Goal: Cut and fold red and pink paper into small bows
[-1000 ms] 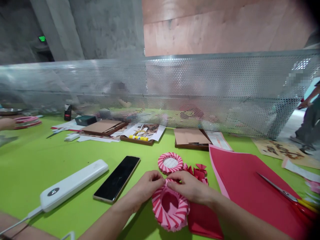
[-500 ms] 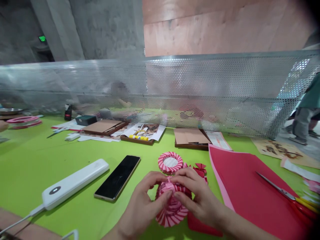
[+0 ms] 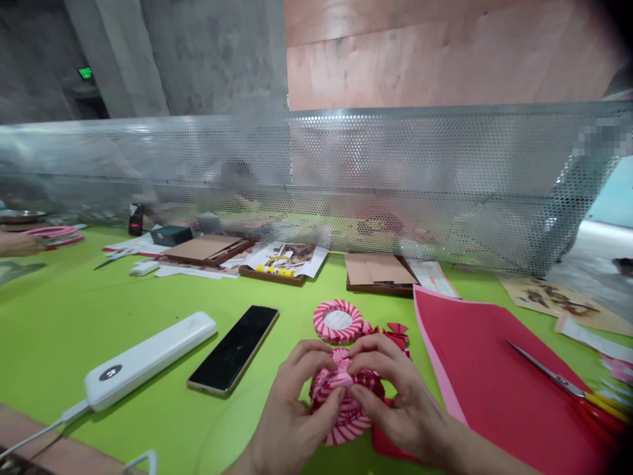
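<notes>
Between my hands is a pink and dark red pleated paper piece (image 3: 349, 425), low at the centre over the green table. My left hand (image 3: 301, 396) grips it from the left, thumb and fingers curled on its pink middle. From the right, my right hand (image 3: 395, 392) pinches the same middle, its thumb beside the left thumb. Parts of the piece are covered by the fingers. Just beyond lies a striped pleated ring (image 3: 337, 321) with a pale centre. Small red folded pieces (image 3: 397, 332) sit right of that ring.
A phone (image 3: 234, 349) and a white power bank (image 3: 148, 359) with a cable lie left. Scissors (image 3: 558, 379) rest on red paper (image 3: 499, 356) at right. Trays with cardboard (image 3: 378, 270) stand before a perforated metal screen (image 3: 420, 191). Another person's hand (image 3: 17, 244) shows far left.
The pleated piece has tilted and shifted slightly right, with both my hands still on it. At the far right, the person behind the screen has moved. The hand at far left reaches further in.
</notes>
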### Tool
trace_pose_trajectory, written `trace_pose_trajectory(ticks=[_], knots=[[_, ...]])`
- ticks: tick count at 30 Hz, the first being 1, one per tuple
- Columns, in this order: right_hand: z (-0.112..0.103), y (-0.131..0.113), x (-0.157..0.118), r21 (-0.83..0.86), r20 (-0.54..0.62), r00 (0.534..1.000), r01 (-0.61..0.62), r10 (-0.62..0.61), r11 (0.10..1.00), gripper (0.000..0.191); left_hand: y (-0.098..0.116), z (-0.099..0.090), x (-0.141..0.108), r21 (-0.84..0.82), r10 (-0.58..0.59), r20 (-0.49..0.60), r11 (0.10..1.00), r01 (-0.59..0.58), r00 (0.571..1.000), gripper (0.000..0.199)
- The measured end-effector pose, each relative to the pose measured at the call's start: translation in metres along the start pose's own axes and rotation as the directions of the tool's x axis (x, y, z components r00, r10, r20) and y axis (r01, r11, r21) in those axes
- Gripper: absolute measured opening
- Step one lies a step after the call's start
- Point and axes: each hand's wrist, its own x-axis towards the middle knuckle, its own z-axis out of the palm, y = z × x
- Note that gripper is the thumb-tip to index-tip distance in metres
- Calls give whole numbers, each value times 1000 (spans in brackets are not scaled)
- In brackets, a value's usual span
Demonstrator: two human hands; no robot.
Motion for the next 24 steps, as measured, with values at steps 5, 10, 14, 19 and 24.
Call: trace_pose_trajectory(ticks=[5, 10, 14, 19, 24], knots=[[-3, -4, 2, 15, 32, 999, -33, 33, 999, 19, 1, 1, -1, 30, 22, -8, 999, -22, 1000, 8], [-4, -9, 7, 66, 91, 988, -132, 125, 989, 13, 2, 0, -2, 42, 21, 9, 999, -21, 1000, 5], [-5, -13, 7, 113, 119, 981, -169, 156, 979, 13, 2, 0, -1, 30, 9, 14, 999, -9, 1000, 1], [-3, -12, 6, 86, 91, 988, -136, 128, 987, 15, 2, -1, 0, 16, -8, 18, 1000, 8, 1000, 1], [-3, -9, 6, 17, 54, 997, -58, 57, 998, 21, 2, -2, 0, 13, -21, 52, 1000, 21, 998, 2]])
